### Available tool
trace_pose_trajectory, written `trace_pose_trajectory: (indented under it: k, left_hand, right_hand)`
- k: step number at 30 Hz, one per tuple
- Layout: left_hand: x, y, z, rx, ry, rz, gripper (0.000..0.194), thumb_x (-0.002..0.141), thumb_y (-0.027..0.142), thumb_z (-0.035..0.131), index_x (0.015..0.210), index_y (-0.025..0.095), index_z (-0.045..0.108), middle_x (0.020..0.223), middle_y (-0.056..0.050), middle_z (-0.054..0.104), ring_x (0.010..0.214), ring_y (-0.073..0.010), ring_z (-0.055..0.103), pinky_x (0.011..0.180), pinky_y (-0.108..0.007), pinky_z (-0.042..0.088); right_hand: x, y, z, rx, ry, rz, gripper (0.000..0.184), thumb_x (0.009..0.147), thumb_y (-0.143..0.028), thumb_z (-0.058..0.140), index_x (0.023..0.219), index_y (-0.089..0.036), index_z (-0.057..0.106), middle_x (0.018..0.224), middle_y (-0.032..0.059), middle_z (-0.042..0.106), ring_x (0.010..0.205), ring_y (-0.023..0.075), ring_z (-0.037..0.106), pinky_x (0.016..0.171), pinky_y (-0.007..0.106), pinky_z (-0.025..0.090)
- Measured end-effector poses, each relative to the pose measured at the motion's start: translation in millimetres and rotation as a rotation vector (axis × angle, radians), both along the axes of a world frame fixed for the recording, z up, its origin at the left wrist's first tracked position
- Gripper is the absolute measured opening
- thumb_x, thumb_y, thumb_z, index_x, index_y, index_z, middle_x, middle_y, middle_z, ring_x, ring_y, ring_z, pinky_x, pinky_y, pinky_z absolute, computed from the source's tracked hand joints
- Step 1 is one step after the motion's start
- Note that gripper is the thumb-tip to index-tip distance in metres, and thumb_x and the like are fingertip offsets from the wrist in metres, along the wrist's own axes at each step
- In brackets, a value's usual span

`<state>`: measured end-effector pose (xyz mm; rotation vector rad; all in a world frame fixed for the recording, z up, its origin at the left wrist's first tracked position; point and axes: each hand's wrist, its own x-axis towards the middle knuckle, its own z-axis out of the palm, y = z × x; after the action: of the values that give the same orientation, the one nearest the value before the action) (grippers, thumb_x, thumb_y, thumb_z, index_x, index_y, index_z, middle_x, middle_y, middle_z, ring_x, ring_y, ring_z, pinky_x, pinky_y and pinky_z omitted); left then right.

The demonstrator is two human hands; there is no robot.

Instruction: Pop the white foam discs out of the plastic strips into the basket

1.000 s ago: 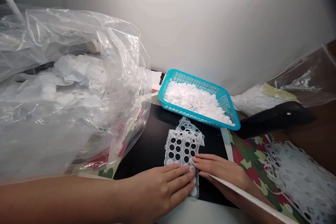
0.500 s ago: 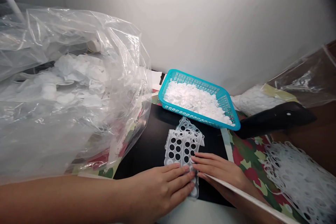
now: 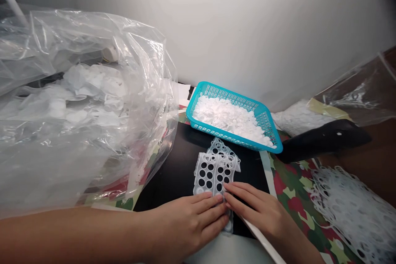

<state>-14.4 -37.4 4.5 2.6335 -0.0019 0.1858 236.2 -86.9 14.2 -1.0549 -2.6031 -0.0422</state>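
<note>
A translucent white plastic sheet with rows of round holes lies on a black mat. Several holes near my fingers have white discs in them. My left hand rests flat across the sheet's lower part, fingers stretched out together. From the right, my right hand reaches the sheet's edge with its fingertips, close to the left fingers. A thin white stick runs out from beneath that hand, apparently gripped in it; its tip is hidden. Another perforated piece lies behind the sheet.
A blue plastic basket of small white discs stands behind the mat. A large clear bag with white pieces fills the left. On the right, perforated scraps lie on the patterned cloth, with a black object behind them.
My right hand has turned so more of its back shows, and the white stick has swung to point more steeply down, beneath the hand. My left hand stays in place.
</note>
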Motion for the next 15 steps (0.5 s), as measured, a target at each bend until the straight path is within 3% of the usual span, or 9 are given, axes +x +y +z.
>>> trace_pose_trajectory:
  k: [6,10,15]
  left_hand:
    - [1.1,1.0,-0.2,0.006,0.002,-0.011,0.07,0.092,0.036,0.04,0.147,-0.004,0.022,0.154,-0.021,0.018,0.142,-0.033,0.017,0.119,-0.043,0.017]
    - [0.7,0.7,1.1,-0.021,-0.002,-0.012,0.071,0.088,0.033,0.045,0.146,-0.004,0.025,0.153,-0.021,0.019,0.141,-0.0344,0.019,0.118,-0.045,0.021]
    - [0.6,0.8,2.7,-0.031,0.003,-0.012,0.07,0.09,0.034,0.044,0.145,-0.004,0.025,0.152,-0.022,0.02,0.141,-0.0342,0.02,0.118,-0.045,0.021]
  right_hand:
    - [0.2,3.8,-3.0,0.006,0.103,-0.065,0.03,0.094,-0.008,0.042,0.116,-0.01,0.063,0.11,0.0169,0.069,0.105,0.0227,0.066,0.087,0.032,0.058]
    - [5.5,7.9,-8.5,0.101,0.226,-0.208,0.031,0.091,-0.007,0.051,0.118,-0.018,0.062,0.108,0.01,0.07,0.099,0.0196,0.068,0.088,0.03,0.057]
    - [13.5,13.8,-0.8,0.273,0.305,-0.453,0.029,0.088,-0.008,0.058,0.113,-0.021,0.066,0.106,0.0047,0.073,0.093,0.0192,0.071,0.091,0.03,0.054]
